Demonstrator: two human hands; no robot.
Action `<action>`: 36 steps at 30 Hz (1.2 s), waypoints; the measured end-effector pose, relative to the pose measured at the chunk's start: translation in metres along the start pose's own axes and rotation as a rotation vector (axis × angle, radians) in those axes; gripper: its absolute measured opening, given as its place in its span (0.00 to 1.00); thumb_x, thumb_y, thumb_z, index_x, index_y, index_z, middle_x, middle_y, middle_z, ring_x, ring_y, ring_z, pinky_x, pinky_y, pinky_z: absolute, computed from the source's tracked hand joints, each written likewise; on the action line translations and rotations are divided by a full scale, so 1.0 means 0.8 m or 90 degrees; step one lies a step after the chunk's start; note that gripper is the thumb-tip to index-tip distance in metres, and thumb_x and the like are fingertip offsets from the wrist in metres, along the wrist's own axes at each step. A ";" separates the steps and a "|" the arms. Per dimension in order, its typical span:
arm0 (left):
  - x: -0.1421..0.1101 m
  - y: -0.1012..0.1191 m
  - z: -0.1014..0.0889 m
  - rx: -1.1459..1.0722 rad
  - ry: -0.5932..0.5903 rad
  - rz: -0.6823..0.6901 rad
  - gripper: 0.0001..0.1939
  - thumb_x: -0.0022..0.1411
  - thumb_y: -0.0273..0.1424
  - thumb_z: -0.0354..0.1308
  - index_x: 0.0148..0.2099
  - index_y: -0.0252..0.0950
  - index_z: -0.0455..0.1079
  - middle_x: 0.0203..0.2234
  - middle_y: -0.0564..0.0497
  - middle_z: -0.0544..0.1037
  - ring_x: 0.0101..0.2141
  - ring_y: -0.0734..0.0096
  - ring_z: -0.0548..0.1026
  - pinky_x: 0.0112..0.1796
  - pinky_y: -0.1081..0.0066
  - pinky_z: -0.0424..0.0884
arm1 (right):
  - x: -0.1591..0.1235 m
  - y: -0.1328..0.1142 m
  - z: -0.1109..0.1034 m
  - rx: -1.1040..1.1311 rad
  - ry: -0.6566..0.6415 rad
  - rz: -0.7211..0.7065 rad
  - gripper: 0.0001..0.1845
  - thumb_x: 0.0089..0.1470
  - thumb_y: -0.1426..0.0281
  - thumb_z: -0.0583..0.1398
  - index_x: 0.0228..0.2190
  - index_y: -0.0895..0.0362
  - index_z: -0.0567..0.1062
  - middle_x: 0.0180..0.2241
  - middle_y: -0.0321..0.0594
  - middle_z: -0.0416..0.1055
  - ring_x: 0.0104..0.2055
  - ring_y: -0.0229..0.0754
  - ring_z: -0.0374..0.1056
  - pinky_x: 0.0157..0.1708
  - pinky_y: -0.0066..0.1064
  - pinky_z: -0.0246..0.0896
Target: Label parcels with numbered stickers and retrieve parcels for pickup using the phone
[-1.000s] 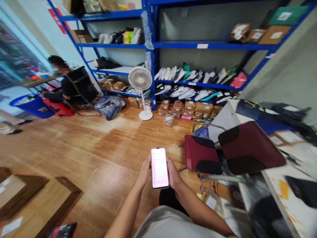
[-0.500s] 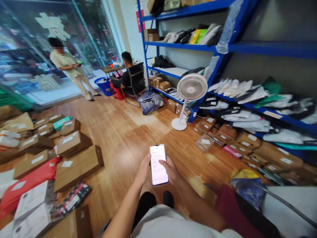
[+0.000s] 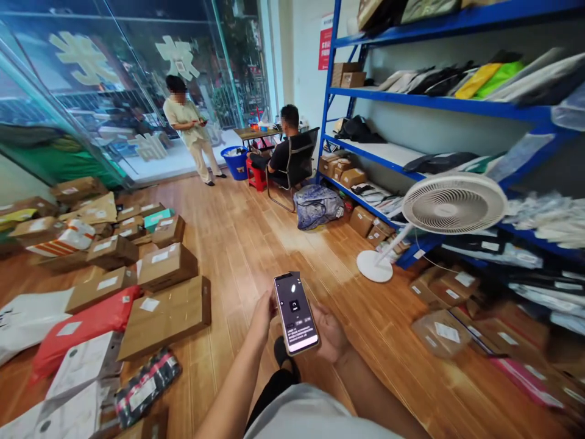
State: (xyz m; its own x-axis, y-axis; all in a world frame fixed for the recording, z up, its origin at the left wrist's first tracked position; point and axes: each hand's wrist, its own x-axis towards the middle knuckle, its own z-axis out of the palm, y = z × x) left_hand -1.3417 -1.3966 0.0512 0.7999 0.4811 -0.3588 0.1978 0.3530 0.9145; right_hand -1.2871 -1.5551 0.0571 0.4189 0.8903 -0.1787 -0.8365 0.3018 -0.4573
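Observation:
A smartphone [image 3: 296, 313] with a dark screen and a small icon sits upright between both hands, low in the middle of the view. My left hand [image 3: 262, 316] grips its left edge with the fingers wrapped behind. My right hand [image 3: 332, 334] cups its right edge and back. My legs and a dark shoe show below the phone, above the wooden floor [image 3: 256, 244].
Cardboard boxes [image 3: 167, 266] and red and white mail bags [image 3: 86, 320] cover the floor at left. A white standing fan [image 3: 450, 207] and blue shelving [image 3: 439, 103] with parcels line the right. At the back, one person stands and another sits on a chair [image 3: 295, 164] by glass doors.
My view has swung left, past the table and chairs to the doors. The phone screen went from a white page to a dark one, and the phone tilted slightly.

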 end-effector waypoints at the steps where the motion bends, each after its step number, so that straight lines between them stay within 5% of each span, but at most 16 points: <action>1: 0.027 0.019 -0.017 0.003 0.001 0.003 0.28 0.56 0.55 0.51 0.36 0.33 0.73 0.24 0.51 0.74 0.29 0.65 0.72 0.35 0.67 0.67 | 0.035 -0.003 0.010 0.002 0.005 -0.006 0.28 0.55 0.52 0.56 0.51 0.55 0.69 0.51 0.47 0.73 0.51 0.51 0.69 0.53 0.49 0.60; 8: 0.186 0.136 -0.121 0.004 0.021 0.042 0.20 0.58 0.47 0.54 0.32 0.34 0.71 0.27 0.51 0.75 0.31 0.66 0.71 0.39 0.68 0.67 | 0.254 -0.027 0.064 -0.040 0.012 -0.025 0.26 0.58 0.52 0.56 0.52 0.54 0.70 0.50 0.47 0.74 0.49 0.51 0.71 0.52 0.49 0.62; 17: 0.368 0.221 -0.222 0.009 0.090 0.063 0.26 0.53 0.55 0.57 0.25 0.34 0.68 0.18 0.54 0.68 0.24 0.69 0.66 0.32 0.69 0.64 | 0.490 -0.061 0.089 -0.094 0.010 0.011 0.27 0.51 0.49 0.61 0.48 0.51 0.73 0.48 0.45 0.75 0.44 0.53 0.74 0.48 0.49 0.65; 20: 0.440 0.257 -0.252 0.017 0.107 0.086 0.26 0.54 0.55 0.57 0.27 0.34 0.71 0.22 0.51 0.73 0.27 0.67 0.70 0.36 0.68 0.66 | 0.580 -0.083 0.094 -0.115 0.013 0.013 0.30 0.47 0.49 0.65 0.48 0.52 0.73 0.48 0.45 0.76 0.43 0.53 0.74 0.46 0.47 0.67; 29: 0.673 0.395 -0.345 0.018 0.210 0.132 0.26 0.56 0.53 0.57 0.30 0.32 0.75 0.25 0.48 0.78 0.30 0.63 0.73 0.38 0.68 0.66 | 0.878 -0.181 0.129 -0.179 -0.116 0.122 0.34 0.54 0.47 0.58 0.55 0.53 0.68 0.49 0.48 0.75 0.43 0.51 0.75 0.49 0.47 0.65; 36: 0.807 0.456 -0.456 -0.081 0.253 0.169 0.25 0.59 0.50 0.52 0.35 0.32 0.75 0.28 0.47 0.79 0.33 0.61 0.74 0.40 0.66 0.67 | 1.079 -0.189 0.163 -0.190 -0.126 0.194 0.34 0.56 0.49 0.57 0.59 0.50 0.62 0.52 0.47 0.73 0.45 0.51 0.74 0.49 0.48 0.65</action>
State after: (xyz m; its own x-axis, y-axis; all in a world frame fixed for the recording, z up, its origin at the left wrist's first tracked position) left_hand -0.9599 -0.6643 0.0848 0.5305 0.8276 -0.1832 -0.0735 0.2602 0.9627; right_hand -0.8453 -0.7874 0.0856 0.0696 0.9799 -0.1870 -0.7608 -0.0691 -0.6453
